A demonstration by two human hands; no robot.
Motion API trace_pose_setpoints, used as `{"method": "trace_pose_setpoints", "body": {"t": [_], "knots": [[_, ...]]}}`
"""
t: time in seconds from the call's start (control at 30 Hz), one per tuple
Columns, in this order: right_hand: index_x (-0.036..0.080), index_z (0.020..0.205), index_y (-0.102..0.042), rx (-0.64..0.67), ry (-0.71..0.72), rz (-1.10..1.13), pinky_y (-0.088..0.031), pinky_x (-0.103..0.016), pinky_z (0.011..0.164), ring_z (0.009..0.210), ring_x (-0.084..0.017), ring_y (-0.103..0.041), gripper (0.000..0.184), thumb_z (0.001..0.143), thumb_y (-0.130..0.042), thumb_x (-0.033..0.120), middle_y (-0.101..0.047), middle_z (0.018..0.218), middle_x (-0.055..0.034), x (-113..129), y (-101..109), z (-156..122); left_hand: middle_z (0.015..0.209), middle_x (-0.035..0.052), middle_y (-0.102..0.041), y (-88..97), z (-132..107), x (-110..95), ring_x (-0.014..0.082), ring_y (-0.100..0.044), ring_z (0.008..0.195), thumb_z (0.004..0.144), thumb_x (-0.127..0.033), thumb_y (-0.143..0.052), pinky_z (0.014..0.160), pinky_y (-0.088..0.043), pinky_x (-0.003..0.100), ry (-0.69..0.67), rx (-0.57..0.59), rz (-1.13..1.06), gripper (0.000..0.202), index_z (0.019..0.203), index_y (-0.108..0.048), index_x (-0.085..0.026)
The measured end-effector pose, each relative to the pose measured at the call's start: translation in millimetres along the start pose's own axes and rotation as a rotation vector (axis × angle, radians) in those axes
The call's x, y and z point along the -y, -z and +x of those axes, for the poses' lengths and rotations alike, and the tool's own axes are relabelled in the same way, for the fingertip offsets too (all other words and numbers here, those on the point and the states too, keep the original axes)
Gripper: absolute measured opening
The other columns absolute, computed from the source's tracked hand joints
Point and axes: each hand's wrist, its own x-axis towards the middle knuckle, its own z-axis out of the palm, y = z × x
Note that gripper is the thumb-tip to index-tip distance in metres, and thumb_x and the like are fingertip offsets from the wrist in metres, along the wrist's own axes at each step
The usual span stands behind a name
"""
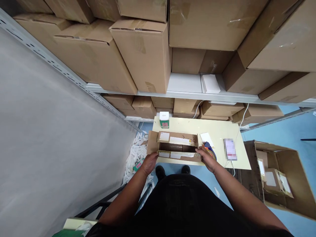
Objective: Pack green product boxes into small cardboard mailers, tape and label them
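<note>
A long cardboard box (177,157) lies at the front edge of the pale table (197,124), its top flaps apart and its dark inside showing. White labels are stuck on its flaps. My left hand (149,163) grips the box's near left corner, fingers partly hidden. At the opposite end, my right hand (206,158) is closed on the right corner. Just beyond that hand lie a tape dispenser (209,151), partly covered, and a white paper (206,139). A small white and green box (164,120) stands at the table's back left.
A phone-like device (230,149) with a cable lies on the table's right. A large open carton (288,204) holding smaller boxes stands on the floor at right. Discarded white strips (135,153) cover the floor at left. Shelves of cartons (148,56) rise behind; a wall (54,125) bounds the left.
</note>
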Motion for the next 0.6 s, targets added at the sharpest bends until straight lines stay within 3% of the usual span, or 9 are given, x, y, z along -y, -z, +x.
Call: {"method": "trace_pose_setpoints", "body": {"t": [0.1,0.3,0.37,0.47,0.53,0.6], "knots": [[0.028,0.1,-0.061,0.165,-0.085,0.142,-0.053,-0.031,0.084,0.1,-0.021,-0.068,0.036,0.076,-0.074,0.053,-0.072,0.104,-0.0011,-0.1,14.4,-0.4,0.094,0.0092,-0.076,9.3,-1.4,0.6,0.0274,-0.07,0.107,0.063,-0.031,-0.08,0.103,-0.051,0.04,-0.003,0.047,0.082,0.03,0.087,-0.074,-0.015],[0.027,0.111,-0.064,0.23,-0.156,0.025,-0.055,-0.036,0.086,0.112,-0.025,-0.066,0.046,0.075,-0.076,0.054,-0.069,0.121,-0.0074,10.2,24.1,1.3,0.095,0.0093,-0.077,15.3,-10.5,-6.2,0.0309,-0.071,0.101,0.062,-0.036,-0.074,0.092,-0.056,0.044,0.074,0.162,0.41,0.043,0.099,-0.075,-0.014],[0.027,0.11,-0.065,0.15,-0.104,-0.127,-0.055,-0.036,0.083,0.109,-0.026,-0.068,0.048,0.074,-0.077,0.055,-0.07,0.117,-0.0079,12.7,18.0,2.9,0.094,0.0081,-0.077,14.0,-13.2,-9.2,0.0314,-0.072,0.1,0.062,-0.037,-0.072,0.091,-0.056,0.045,0.073,0.208,0.513,0.048,0.105,-0.074,-0.015],[0.025,0.107,-0.066,-0.134,0.002,-0.456,-0.052,-0.039,0.08,0.096,-0.03,-0.07,0.046,0.079,-0.071,0.061,-0.072,0.1,-0.0085,13.6,4.9,8.4,0.101,0.0082,-0.076,11.1,-15.9,-10.2,0.0315,-0.07,0.108,0.065,-0.038,-0.075,0.099,-0.053,0.046,-0.026,0.25,0.698,0.05,0.111,-0.071,-0.018],[0.023,0.104,-0.067,-0.278,0.037,-0.605,-0.05,-0.04,0.08,0.094,-0.031,-0.071,0.045,0.09,-0.054,0.064,-0.072,0.093,-0.0107,12.4,-2.3,13.4,0.109,0.0109,-0.074,10.7,-19.4,-7.3,0.0333,-0.066,0.115,0.065,-0.036,-0.08,0.106,-0.049,0.048,-0.155,0.166,0.911,0.052,0.113,-0.07,-0.019],[0.021,0.103,-0.069,-0.345,0.057,-0.658,-0.049,-0.04,0.082,0.098,-0.032,-0.071,0.052,0.099,-0.036,0.061,-0.074,0.096,-0.0151,9.5,-6.7,18.5,0.121,0.015,-0.068,12.0,-27.0,-2.8,0.0359,-0.06,0.124,0.066,-0.035,-0.083,0.111,-0.044,0.051,-0.345,-0.029,1.137,0.058,0.119,-0.066,-0.017]]}}
